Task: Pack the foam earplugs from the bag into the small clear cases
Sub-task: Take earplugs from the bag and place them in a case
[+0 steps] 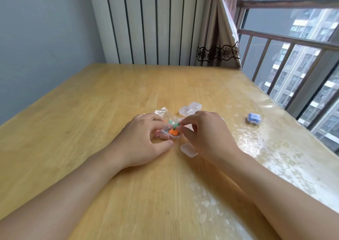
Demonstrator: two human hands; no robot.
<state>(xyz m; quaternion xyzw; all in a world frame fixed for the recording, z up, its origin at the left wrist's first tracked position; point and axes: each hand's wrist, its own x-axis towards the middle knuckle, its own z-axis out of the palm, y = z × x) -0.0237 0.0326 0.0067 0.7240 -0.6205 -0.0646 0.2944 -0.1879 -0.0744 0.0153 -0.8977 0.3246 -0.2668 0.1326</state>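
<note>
A small clear plastic bag [163, 112] with orange earplugs [173, 133] and green earplugs [172, 124] rests on the wooden table [110, 102]. My left hand [146, 139] grips the bag from the left. My right hand [205, 131] pinches the bag's right edge with thumb and fingers. Two empty clear cases [189, 108] sit just behind my right hand. Another clear case [189, 150] lies under my right wrist, nearer to me. A closed case with blue earplugs [254, 118] stands off to the right.
A white radiator [146, 23] and a brown curtain [218, 34] stand behind the table. A window with metal bars [293, 60] runs along the table's right edge. A glossy clear cover lies over the tabletop.
</note>
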